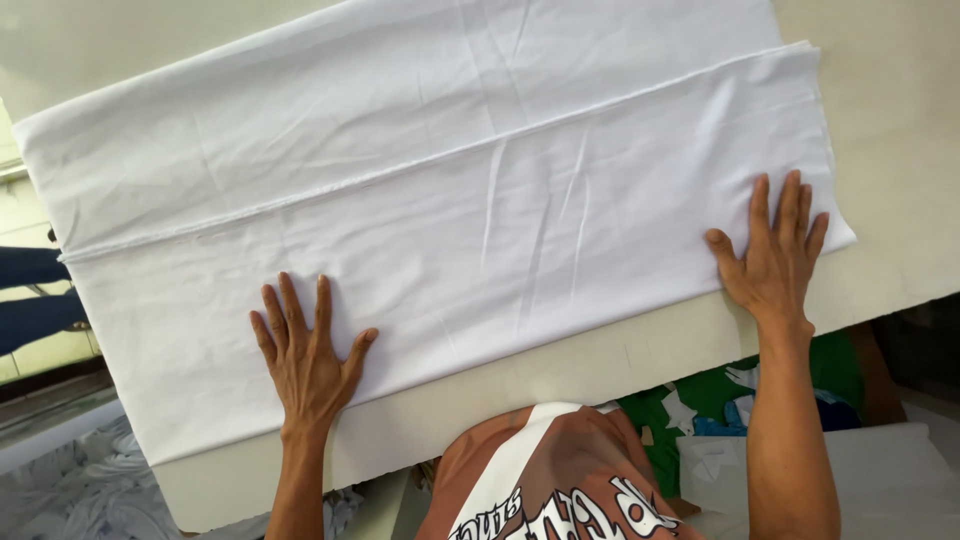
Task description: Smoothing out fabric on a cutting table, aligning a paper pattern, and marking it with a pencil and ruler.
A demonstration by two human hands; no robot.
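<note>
We note the folded white cloth (450, 230) lies lengthwise across the table (620, 355), left hand (305, 355) and right hand (775, 260) each flat on its near edge, grip open, fingers spread, holding nothing.

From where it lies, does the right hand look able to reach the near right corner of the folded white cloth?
Probably yes. The right hand lies flat on the white cloth, close beside that corner, with nothing between them on the table.
</note>
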